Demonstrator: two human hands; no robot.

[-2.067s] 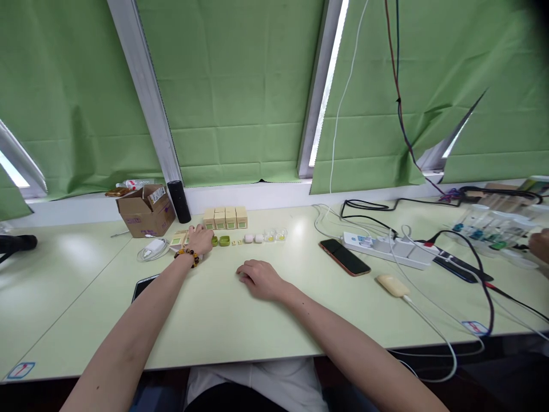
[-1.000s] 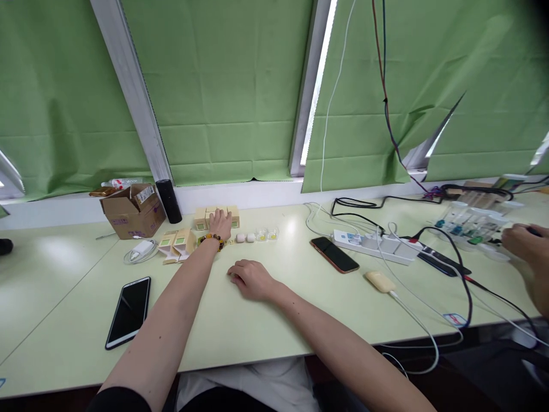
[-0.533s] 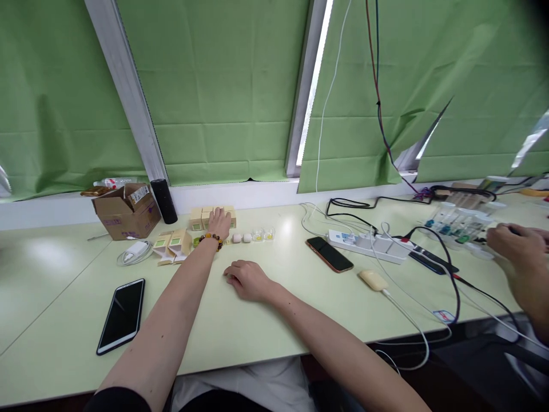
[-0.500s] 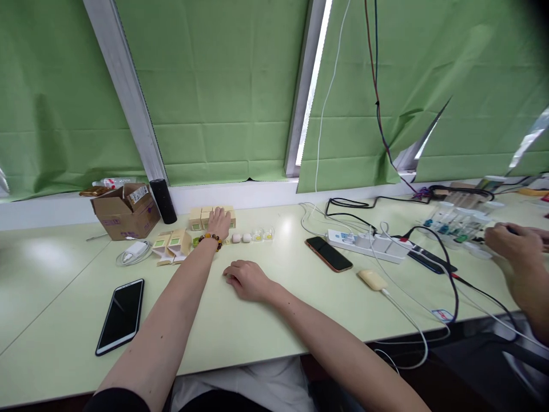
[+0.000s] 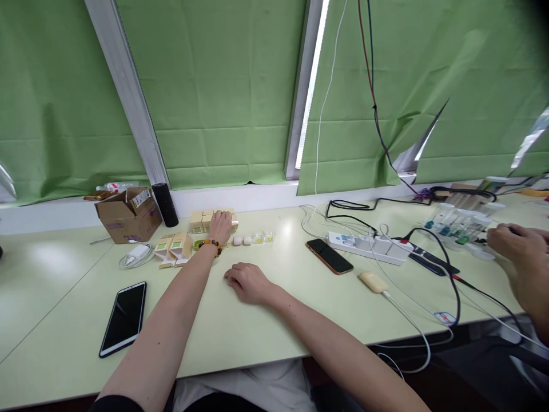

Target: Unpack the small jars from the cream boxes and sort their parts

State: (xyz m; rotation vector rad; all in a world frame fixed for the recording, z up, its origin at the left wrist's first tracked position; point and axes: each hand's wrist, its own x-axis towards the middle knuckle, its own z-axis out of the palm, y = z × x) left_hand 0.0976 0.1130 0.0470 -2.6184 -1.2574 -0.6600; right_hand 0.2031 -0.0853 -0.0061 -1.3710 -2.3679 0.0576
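Note:
My left hand (image 5: 220,226), with a beaded bracelet at the wrist, reaches to a row of small tan boxes (image 5: 197,222) at the back of the table. Its fingers are closed over one box of the row, mostly hidden beneath them. My right hand (image 5: 247,283) rests on the tabletop, fingers curled together, with nothing visible in it. Between the hands and the wall stand two small pale pink pieces (image 5: 242,241) and two clear little containers (image 5: 263,237) in a line. Two opened tan boxes (image 5: 174,249) lie left of my left wrist, beside a green item (image 5: 198,245).
At left are a cardboard carton (image 5: 127,216), a black cylinder (image 5: 165,205), a coiled white cable (image 5: 136,255) and a phone (image 5: 123,319). Rightward lie another phone (image 5: 329,256), a power strip (image 5: 368,248), a cream case (image 5: 373,282) and several cables. Another person's hands (image 5: 514,243) work beside clear tubes (image 5: 458,223).
My left hand's fingers have drawn together and closed over a box in the row. The right hand stays resting on the table. The view has shifted slightly.

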